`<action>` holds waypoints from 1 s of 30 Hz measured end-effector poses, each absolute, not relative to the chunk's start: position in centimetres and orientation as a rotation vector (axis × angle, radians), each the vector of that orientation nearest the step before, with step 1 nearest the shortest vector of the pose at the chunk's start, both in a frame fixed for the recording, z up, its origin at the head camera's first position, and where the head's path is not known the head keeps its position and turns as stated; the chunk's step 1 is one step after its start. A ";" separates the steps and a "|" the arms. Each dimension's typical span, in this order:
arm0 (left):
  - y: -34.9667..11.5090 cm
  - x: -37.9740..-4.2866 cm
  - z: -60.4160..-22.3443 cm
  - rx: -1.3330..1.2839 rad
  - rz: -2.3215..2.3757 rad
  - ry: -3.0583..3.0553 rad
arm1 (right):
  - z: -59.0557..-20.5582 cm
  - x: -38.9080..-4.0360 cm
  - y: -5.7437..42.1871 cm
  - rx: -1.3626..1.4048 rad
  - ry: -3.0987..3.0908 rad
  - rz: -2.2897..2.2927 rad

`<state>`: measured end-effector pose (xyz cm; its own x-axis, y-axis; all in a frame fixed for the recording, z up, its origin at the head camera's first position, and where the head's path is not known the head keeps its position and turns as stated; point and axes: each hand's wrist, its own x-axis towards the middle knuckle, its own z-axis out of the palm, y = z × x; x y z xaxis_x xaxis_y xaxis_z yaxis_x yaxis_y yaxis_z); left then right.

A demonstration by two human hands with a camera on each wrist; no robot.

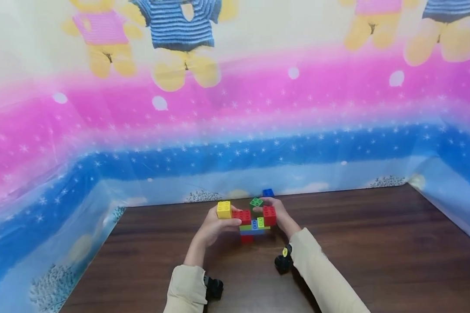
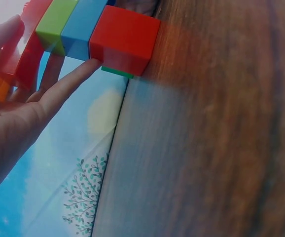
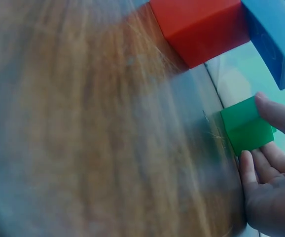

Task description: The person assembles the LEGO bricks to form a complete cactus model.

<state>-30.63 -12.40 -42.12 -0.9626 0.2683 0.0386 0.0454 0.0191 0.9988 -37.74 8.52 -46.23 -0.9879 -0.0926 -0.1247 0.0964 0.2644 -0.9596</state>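
A stacked toy-brick build (image 1: 252, 227) of red, lime and blue layers stands over the brown table, with a red brick (image 1: 269, 215) raised at its right end. My left hand (image 1: 213, 226) grips its left side, thumb on the upper red brick (image 1: 241, 217). A yellow brick (image 1: 224, 209) sits at the upper left, by that hand's fingers. Behind the build, my right hand (image 1: 281, 213) pinches a green brick (image 3: 248, 126) between thumb and fingers. In the left wrist view, one fingertip touches the build's bottom red brick (image 2: 125, 39).
A blue brick (image 1: 268, 192) shows beyond the right hand, near the far table edge. The brown wooden table (image 1: 141, 252) meets a patterned cloth backdrop (image 1: 235, 152) at the back and sides. Black wrist cameras (image 1: 214, 288) are strapped below both sleeves.
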 end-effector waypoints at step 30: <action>-12.5 -30.6 -42.2 0.358 2.103 2.105 | -48.1 -37.2 14.2 -0.289 1.908 -2.051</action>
<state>-30.57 -12.53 -42.20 -0.9612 0.2679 0.0653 0.0656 -0.0079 0.9978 -37.22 14.25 -48.08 -0.9270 -0.3683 -0.0715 0.0979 -0.0536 -0.9938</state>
